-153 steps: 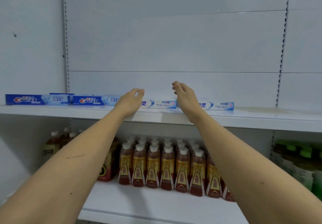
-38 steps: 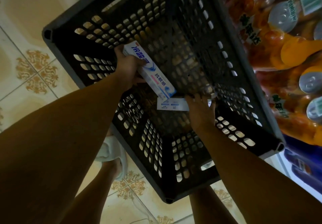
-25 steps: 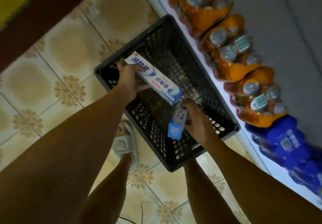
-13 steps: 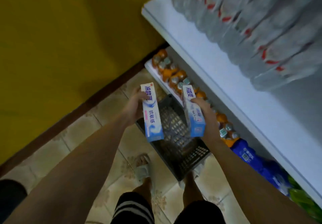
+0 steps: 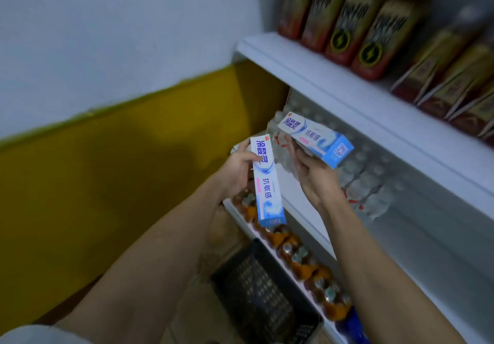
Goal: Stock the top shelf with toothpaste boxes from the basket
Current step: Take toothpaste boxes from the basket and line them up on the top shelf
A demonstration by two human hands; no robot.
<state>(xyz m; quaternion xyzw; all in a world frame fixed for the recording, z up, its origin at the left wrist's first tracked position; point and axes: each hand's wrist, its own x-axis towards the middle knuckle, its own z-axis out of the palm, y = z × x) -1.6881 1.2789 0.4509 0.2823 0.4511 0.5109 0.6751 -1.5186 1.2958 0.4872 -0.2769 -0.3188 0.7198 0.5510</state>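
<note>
each hand carries one toothpaste box. the left hand (image 5: 236, 171) is closed around the upper part of a box (image 5: 267, 183) that hangs nearly upright, its long face toward the camera. the right hand (image 5: 312, 175) grips a second box (image 5: 315, 139) from below, tilted so its far end points toward 2 o'clock, in front of the rows of clear water bottles (image 5: 361, 183). the two boxes are near each other but not touching.

the black basket (image 5: 262, 298) sits on the floor at 6 o'clock of the hands, against the lowest shelf of orange drink bottles (image 5: 296, 258). what shows of its inside looks bare, though the near part is cut off by the frame, so i cannot tell whether more boxes remain.

the top shelf is out of view; only a white shelf (image 5: 347, 89) of dark drink bottles (image 5: 344, 20) shows at 1 o'clock. by my reading, the pick-up is done for this pair, and lifting and placing them up top is left.
</note>
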